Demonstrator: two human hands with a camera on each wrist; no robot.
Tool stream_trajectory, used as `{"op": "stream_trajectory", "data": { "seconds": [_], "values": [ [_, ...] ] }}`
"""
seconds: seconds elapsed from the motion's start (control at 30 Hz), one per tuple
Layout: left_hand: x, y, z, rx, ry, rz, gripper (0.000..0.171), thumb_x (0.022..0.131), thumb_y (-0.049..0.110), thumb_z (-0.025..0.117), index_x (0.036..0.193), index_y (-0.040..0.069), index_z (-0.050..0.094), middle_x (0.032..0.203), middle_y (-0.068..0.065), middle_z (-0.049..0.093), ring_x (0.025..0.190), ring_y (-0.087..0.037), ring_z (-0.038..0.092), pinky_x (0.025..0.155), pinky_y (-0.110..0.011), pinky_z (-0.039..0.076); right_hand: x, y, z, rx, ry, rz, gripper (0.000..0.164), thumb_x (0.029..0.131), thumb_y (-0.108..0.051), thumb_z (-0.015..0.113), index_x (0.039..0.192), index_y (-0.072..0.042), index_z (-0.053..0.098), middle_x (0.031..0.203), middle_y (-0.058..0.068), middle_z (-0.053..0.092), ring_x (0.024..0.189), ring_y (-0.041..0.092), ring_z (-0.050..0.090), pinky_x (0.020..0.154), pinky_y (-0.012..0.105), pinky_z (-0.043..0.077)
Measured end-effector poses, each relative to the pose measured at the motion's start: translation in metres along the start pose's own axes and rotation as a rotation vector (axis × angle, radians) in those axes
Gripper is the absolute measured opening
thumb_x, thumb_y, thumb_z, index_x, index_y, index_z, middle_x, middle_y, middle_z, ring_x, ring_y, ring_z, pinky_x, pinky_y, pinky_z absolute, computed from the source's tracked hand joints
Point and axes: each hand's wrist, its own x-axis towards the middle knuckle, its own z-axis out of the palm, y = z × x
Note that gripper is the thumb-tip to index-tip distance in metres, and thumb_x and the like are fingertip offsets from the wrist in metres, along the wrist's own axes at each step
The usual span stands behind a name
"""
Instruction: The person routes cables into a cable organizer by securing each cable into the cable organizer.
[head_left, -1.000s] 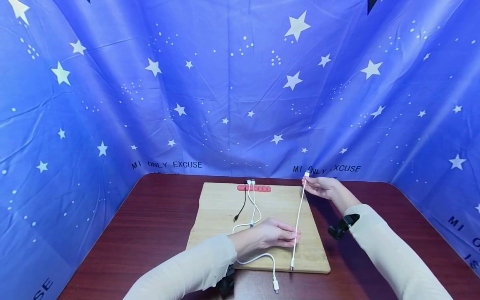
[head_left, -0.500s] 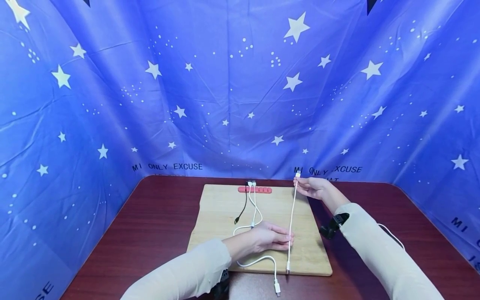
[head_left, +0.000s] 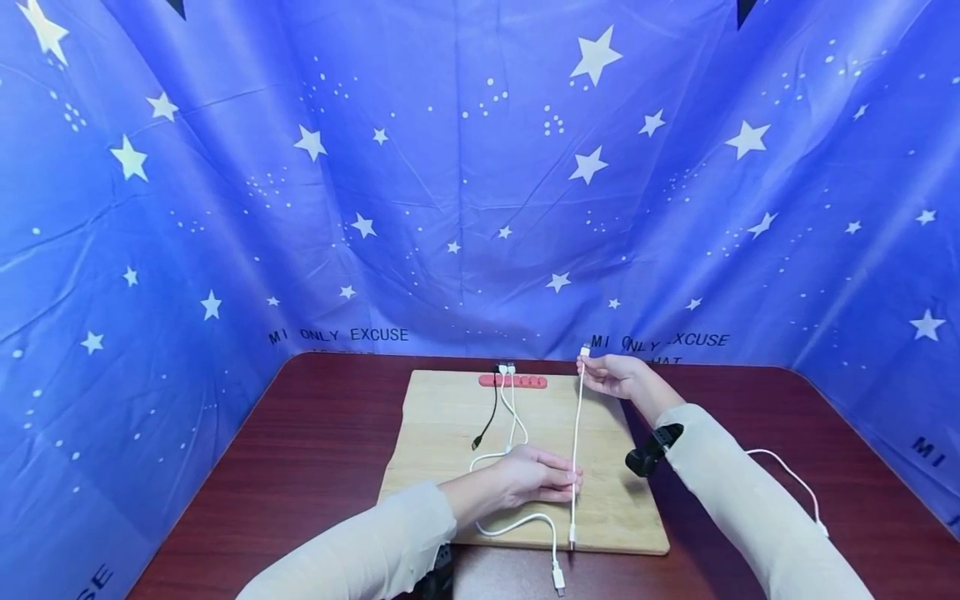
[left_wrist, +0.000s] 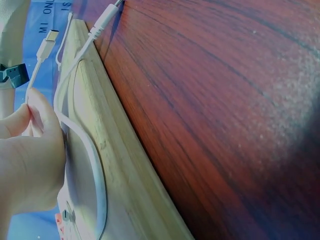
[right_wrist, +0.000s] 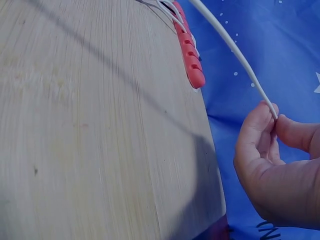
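A white USB cable (head_left: 577, 425) stretches nearly straight above the right part of a wooden board. Its far end, just below the plug, is pinched by my right hand (head_left: 613, 377). Lower down, my left hand (head_left: 534, 477) pinches the cord between thumb and fingers, and a small metal-tipped plug (left_wrist: 47, 47) sticks out beyond it. At the board's far edge lies a red cable holder (head_left: 534, 382), with a black cable (head_left: 487, 421) and two white cables (head_left: 513, 417) running from its left part. In the right wrist view, the cord (right_wrist: 235, 50) rises from my right fingertips.
The wooden board (head_left: 630, 508) lies on a dark red table (head_left: 300, 467). One loose white cable end (head_left: 558, 575) hangs over the board's front edge. Another white cable (head_left: 795, 475) lies right, partly behind the right sleeve. Blue star-printed cloth (head_left: 465, 167) surrounds the table.
Both hands have shifted left with the white USB cable, bringing its plug closer to the red holder. More of the cable on the right has come into sight.
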Motion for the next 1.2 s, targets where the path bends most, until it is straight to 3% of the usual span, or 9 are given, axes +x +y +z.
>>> {"op": "stream_trajectory", "data": {
  "seconds": [0.5, 0.63, 0.9, 1.2],
  "values": [
    [-0.008, 0.004, -0.004, -0.009, 0.040, -0.009, 0.027, 0.086, -0.009, 0.060, 0.113, -0.010, 0.064, 0.111, -0.024, 0.069, 0.091, -0.021, 0.072, 0.086, -0.033, 0.060, 0.011, 0.004, 0.007, -0.038, -0.033, -0.004, 0.038, 0.101, -0.005, 0.040, 0.077, -0.008, 0.069, 0.076, 0.002, 0.070, 0.073, 0.008, 0.065, 0.074, 0.018, 0.058],
    [-0.011, 0.004, -0.007, 0.001, 0.050, -0.001, 0.028, 0.086, -0.010, 0.060, 0.114, -0.011, 0.063, 0.114, -0.024, 0.068, 0.094, -0.024, 0.072, 0.086, -0.033, 0.060, 0.012, 0.005, 0.008, -0.055, -0.027, -0.004, 0.039, 0.101, -0.003, 0.039, 0.076, -0.009, 0.069, 0.075, 0.002, 0.070, 0.072, 0.008, 0.066, 0.072, 0.019, 0.059],
    [-0.017, 0.006, -0.016, 0.004, 0.058, -0.001, 0.025, 0.087, -0.008, 0.061, 0.111, -0.009, 0.066, 0.106, -0.025, 0.070, 0.084, -0.017, 0.072, 0.085, -0.032, 0.061, 0.018, 0.004, 0.013, -0.075, -0.045, 0.004, 0.038, 0.100, -0.003, 0.041, 0.076, -0.008, 0.069, 0.075, 0.002, 0.071, 0.073, 0.007, 0.067, 0.073, 0.018, 0.059],
    [-0.023, 0.006, -0.023, 0.007, 0.077, -0.004, 0.026, 0.087, -0.009, 0.059, 0.113, -0.010, 0.065, 0.104, -0.023, 0.072, 0.085, -0.017, 0.071, 0.085, -0.032, 0.060, 0.025, 0.007, 0.019, -0.093, -0.022, -0.001, 0.033, 0.099, -0.002, 0.044, 0.076, -0.007, 0.067, 0.076, 0.002, 0.071, 0.074, 0.007, 0.066, 0.075, 0.019, 0.059]
  ]
}}
